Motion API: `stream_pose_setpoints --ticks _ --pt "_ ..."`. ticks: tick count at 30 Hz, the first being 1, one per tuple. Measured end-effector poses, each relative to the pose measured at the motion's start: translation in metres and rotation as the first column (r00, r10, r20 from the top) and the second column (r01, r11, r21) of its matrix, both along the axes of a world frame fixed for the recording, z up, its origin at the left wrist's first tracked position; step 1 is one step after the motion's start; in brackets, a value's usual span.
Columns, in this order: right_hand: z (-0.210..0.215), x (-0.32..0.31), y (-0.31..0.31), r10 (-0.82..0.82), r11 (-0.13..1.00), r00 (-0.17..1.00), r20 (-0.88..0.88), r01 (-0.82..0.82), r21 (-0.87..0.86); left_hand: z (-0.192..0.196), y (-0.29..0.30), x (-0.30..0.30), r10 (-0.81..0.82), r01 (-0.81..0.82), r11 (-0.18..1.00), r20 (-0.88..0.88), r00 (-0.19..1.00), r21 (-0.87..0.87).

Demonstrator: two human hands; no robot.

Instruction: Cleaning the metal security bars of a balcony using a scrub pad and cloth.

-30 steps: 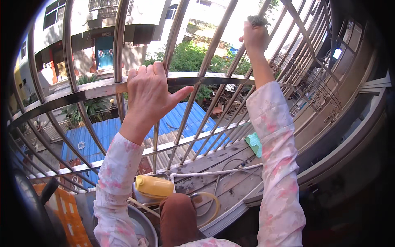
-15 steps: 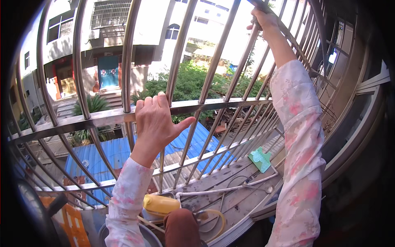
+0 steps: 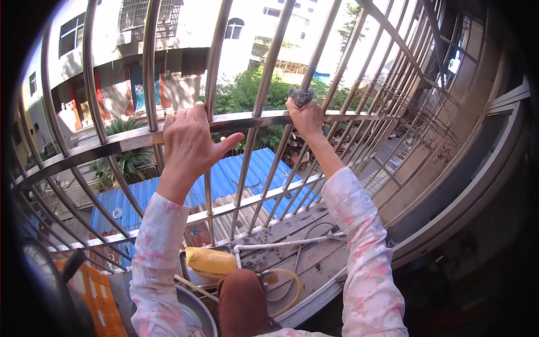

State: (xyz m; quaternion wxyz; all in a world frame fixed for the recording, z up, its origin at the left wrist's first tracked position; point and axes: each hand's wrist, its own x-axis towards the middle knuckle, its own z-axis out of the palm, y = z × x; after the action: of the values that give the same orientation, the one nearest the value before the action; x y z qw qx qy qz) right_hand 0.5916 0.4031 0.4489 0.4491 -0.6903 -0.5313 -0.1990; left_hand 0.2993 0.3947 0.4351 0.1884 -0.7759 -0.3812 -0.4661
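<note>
A metal window guard of upright bars and flat crosswise rails stands before me. My left hand (image 3: pixel 190 147) has its fingers hooked over the shiny horizontal rail (image 3: pixel 233 122), thumb sticking out to the right. Further right, my right hand (image 3: pixel 307 119) grips a grey, wiry scrubbing pad (image 3: pixel 301 98). The pad is pressed around an upright bar (image 3: pixel 315 53), just above where that bar meets the rail. Some of the right fingers are hidden behind the bar and pad.
Below my hands, a yellow plastic container (image 3: pixel 210 262) sits in a metal tray beside a white pipe (image 3: pixel 281 246). A grey basin (image 3: pixel 205 309) and an orange plastic crate (image 3: pixel 98 297) lie lower left. A window frame (image 3: pixel 449 216) runs along the right. Outside is a blue corrugated roof (image 3: pixel 151 205).
My right hand has come down from high on the guard to the rail, with the pad now in plain sight. My left hand keeps its hold on the rail. The view has shifted slightly.
</note>
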Motion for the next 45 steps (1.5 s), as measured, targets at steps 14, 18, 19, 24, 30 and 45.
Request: stream_pose_setpoints --ticks 14,18,19,24,30,45 --pt "0.198 0.067 0.012 -0.662 0.668 0.748 -0.042 0.616 0.418 -0.003 -0.014 0.000 0.022 -0.022 1.000 0.027 0.999 0.000" --pt "0.258 0.077 0.027 -0.432 0.886 0.901 0.032 0.418 0.201 -0.008 -0.011 0.000 0.017 -0.017 0.999 0.002 1.000 0.043" --pt "0.277 0.109 0.027 -0.264 0.937 0.950 -0.168 0.294 0.189 -0.008 -0.008 0.011 -0.008 0.008 0.999 -0.003 1.000 0.051" --pt "0.221 0.118 0.068 -0.077 0.982 0.977 -0.197 0.108 0.154 0.004 0.002 -0.001 0.076 -0.068 0.987 -0.053 0.996 0.144" --pt "0.157 0.094 0.033 0.170 0.948 0.962 -0.212 -0.100 0.303 -0.007 0.023 0.005 0.113 -0.093 0.983 -0.124 0.986 0.159" --pt "0.196 0.099 0.024 0.019 0.961 0.985 -0.171 0.029 0.276 0.000 -0.013 -0.003 0.084 -0.083 0.996 -0.059 0.995 0.028"
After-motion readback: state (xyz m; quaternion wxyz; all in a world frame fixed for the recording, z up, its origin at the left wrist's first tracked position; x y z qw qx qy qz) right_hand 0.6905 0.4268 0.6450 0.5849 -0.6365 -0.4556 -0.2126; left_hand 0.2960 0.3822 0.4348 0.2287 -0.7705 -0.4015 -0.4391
